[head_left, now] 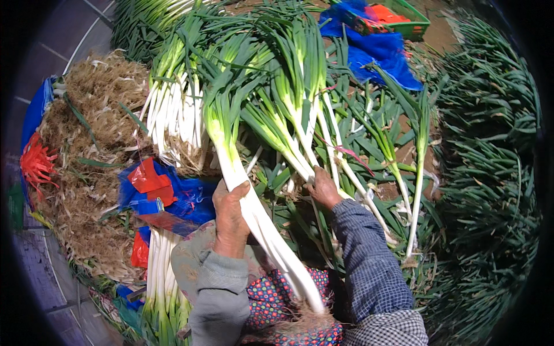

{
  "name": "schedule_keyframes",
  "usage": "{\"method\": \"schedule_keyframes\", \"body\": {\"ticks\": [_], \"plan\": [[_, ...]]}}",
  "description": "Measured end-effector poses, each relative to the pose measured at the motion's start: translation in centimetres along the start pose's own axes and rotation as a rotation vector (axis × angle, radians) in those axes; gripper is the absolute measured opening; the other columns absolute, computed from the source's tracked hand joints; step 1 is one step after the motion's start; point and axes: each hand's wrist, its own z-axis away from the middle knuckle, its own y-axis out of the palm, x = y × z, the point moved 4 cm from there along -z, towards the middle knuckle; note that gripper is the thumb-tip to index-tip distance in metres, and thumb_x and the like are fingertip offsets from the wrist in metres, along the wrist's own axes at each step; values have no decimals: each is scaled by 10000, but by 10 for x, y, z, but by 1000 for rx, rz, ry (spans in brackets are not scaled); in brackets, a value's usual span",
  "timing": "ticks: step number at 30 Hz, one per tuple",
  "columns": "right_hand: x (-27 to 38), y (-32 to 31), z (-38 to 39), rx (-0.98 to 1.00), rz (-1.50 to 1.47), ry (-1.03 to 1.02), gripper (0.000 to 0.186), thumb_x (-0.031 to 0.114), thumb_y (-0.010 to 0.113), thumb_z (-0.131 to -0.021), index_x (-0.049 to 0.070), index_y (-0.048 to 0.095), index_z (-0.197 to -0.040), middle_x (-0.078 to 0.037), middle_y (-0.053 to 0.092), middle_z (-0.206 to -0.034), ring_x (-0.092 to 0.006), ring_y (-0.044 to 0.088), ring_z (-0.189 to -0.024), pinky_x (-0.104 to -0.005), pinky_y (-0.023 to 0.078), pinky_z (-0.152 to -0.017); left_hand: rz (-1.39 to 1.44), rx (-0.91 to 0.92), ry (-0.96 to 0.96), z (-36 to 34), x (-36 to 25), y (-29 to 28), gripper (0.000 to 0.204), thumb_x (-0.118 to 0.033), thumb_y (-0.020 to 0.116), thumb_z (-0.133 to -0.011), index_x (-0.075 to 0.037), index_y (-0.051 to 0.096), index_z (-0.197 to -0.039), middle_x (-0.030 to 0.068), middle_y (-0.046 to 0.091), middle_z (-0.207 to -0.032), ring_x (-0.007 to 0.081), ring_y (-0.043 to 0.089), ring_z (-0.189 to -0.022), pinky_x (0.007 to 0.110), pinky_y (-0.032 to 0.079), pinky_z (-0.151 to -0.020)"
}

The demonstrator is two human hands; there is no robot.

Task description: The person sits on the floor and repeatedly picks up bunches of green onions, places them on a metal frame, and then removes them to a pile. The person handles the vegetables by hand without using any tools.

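Observation:
My left hand (231,216) is wrapped round the white stems of a few thick leeks (262,222). Their green tops point away from me, and their bristly roots hang over the patterned cloth (271,294) on my lap. To the right, my right hand (324,189) is closed round the white part of other leeks (294,153), whose leaves fan out beyond it. Its fingertips are partly hidden. Several loose leeks (420,173) lie past my right forearm.
A heap of trimmed roots (104,173) fills the left side. Blue netting with red pieces (193,199) lies near my left hand. Leek bundles (176,109) lie ahead and at lower left (161,277). A green crate (412,26) stands far right, above massed leek leaves (490,190).

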Motion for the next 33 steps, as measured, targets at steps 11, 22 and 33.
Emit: {"method": "schedule_keyframes", "body": {"ticks": [11, 22, 33], "plan": [[-36, 36, -46, 120, 278, 41, 509, 283, 660, -827, -6, 493, -1211, -202, 550, -1052, -351, 556, -973, -447, 494, -823, 89, -163, -200, 2, -3, -20, 257, -70, 648, -835, 50, 575, -1051, 104, 609, -794, 187, 587, -587, 281, 521, -554], [-90, 68, -40, 336, 17, 391, 585, 308, 707, -791, -54, 422, -1151, -319, 611, -1060, -431, 623, -967, -467, 508, -860, 100, -122, -218, 5, -6, -6, 339, -93, 631, -849, 86, 545, -1124, 149, 644, -896, 208, 643, -782, 291, 542, -628], [-84, 32, 1, 369, -60, 241, 478, 340, 609, -854, -35, 444, -1101, -339, 617, -970, -475, 612, -929, -509, 482, -833, 46, -105, -178, 2, 4, -17, 366, -29, 585, -836, 111, 498, -1163, 203, 632, -916, 276, 645, -767, 366, 541, -720]]}}
